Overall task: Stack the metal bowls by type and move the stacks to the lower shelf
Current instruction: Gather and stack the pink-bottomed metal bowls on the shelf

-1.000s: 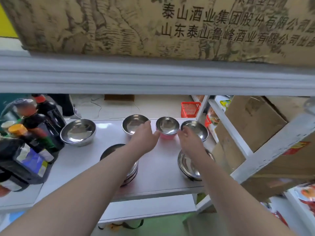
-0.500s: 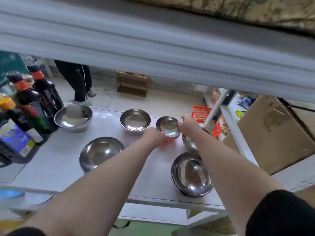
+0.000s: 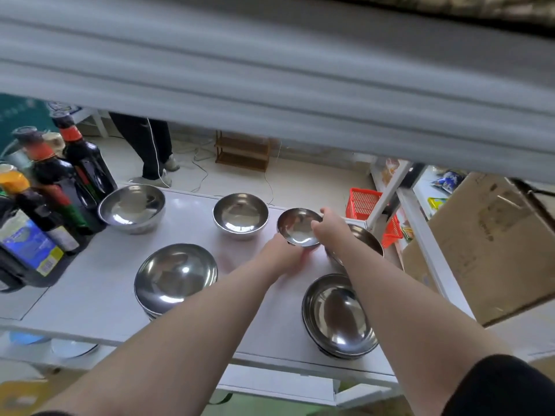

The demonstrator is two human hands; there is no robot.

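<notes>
Several metal bowls sit on the white shelf. A small metal bowl at the back middle is held from both sides: my left hand cups its near-left underside and my right hand pinches its right rim. It looks slightly tilted. Behind my right forearm lies another bowl, partly hidden. A medium bowl stands to the left of the small one, and a wide bowl at the back left. Two stacks of wide bowls sit near the front, the left stack and the right stack.
Dark sauce bottles crowd the shelf's left end. The upper shelf edge hangs low overhead. A cardboard box fills the rack to the right, with a red basket behind. A person's legs stand on the floor beyond.
The view has tilted a little further down. Both hands have closed around the small bowl, the right one now on its rim, and the bowl seems lifted slightly.
</notes>
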